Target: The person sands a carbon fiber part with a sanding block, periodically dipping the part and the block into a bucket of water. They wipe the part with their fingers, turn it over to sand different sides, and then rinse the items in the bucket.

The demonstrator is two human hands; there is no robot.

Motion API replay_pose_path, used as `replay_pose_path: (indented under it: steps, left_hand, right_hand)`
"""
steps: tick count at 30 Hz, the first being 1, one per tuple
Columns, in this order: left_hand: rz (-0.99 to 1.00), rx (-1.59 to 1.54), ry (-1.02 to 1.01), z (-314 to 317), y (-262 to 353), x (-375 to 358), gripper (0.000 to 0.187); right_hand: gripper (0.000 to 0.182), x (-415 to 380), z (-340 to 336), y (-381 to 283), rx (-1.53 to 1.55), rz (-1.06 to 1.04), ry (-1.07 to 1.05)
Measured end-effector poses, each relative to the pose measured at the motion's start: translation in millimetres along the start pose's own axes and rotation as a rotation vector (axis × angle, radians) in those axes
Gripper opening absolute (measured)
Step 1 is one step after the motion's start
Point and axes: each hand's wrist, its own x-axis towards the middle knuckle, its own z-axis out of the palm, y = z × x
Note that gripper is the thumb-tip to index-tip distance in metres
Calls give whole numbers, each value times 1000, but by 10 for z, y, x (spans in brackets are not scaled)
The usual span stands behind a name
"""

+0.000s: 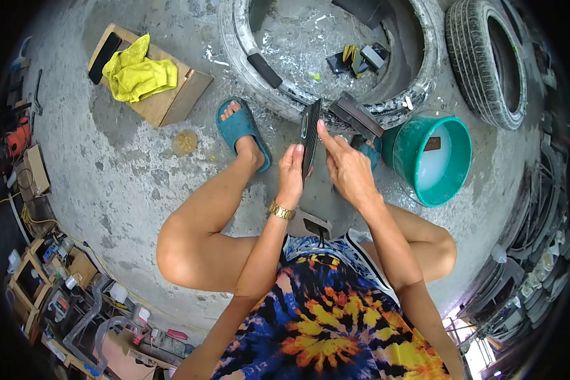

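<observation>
My left hand [291, 170] grips a long, narrow black part [311, 136] with a carbon-fibre-like weave, held upright and edge-on in front of me. The thumb lies along its near side. My right hand [348, 166] is just to the right of it, index finger stretched out with its tip right at the part's surface and the other fingers loosely bent. Beyond my right hand, another dark, elongated piece [357, 115] rests across the near rim of a whitish-smeared tyre [237, 44]. A teal bucket [463, 155] of cloudy water stands to the right, with a small brown block [432, 144] inside.
A wooden box [187, 95] at the left carries a yellow cloth [142, 69] and a black phone [105, 58]. Small packets and blocks [361, 60] lie inside the tyre ring. Another tyre [481, 63] leans at the far right. Tools and cables clutter the lower left.
</observation>
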Motion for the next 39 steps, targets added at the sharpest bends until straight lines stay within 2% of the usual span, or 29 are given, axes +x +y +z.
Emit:
replay_pose_path:
  steps: [6, 11, 12, 13, 14, 15, 17, 20, 22, 25, 27, 31, 34, 37, 39]
  left_hand:
    - [46, -4, -9, -27, -96, 61, 32]
    - [220, 91, 0, -106, -288, 171, 31]
    - [229, 91, -5, -90, -208, 142, 31]
    - [95, 16, -55, -59, -74, 62, 29]
    - [-41, -58, -104, -37, 27, -9, 28]
    - [-34, -55, -107, -28, 69, -43, 28]
    - [-90, -414, -210, -16, 121, -88, 20]
    - [-125, -468, -264, -37, 128, -102, 21]
    - [-141, -511, -298, -82, 93, -79, 17]
    - [-150, -567, -336, -120, 43, -65, 18]
    - [-152, -602, -368, -134, 12, -56, 18]
    - [-170, -570, -372, -137, -16, -50, 17]
    - [-188, -507, -343, -116, 7, -62, 17]
    - [-167, -482, -316, -123, -24, -61, 18]
    - [-170, -467, -302, -129, -16, -48, 19]
  right_hand:
    - [74, -300, 37, -155, 12, -7, -44]
    - [69, -511, 7, -244, -9, -21, -118]
    - [64, -490, -101, -232, 0, -109, -57]
    - [59, -460, -205, -219, 7, -200, 5]
    - [48, -378, -284, -196, 27, -108, 109]
    - [40, -256, -325, -65, 108, -84, 238]
    - [36, 72, -399, 128, -65, -87, 374]
    - [39, 353, -214, 400, -188, -64, 373]
    - [45, 433, -117, 502, -221, -47, 190]
    - [44, 448, -76, 576, -118, -6, 195]
    - [48, 437, -56, 590, -65, 40, 270]
    - [45, 422, -48, 648, -190, 2, 320]
    - [35, 433, -64, 654, -131, -16, 330]
    - [31, 475, -70, 673, -2, -11, 276]
    - [31, 442, -103, 582, 18, -13, 317]
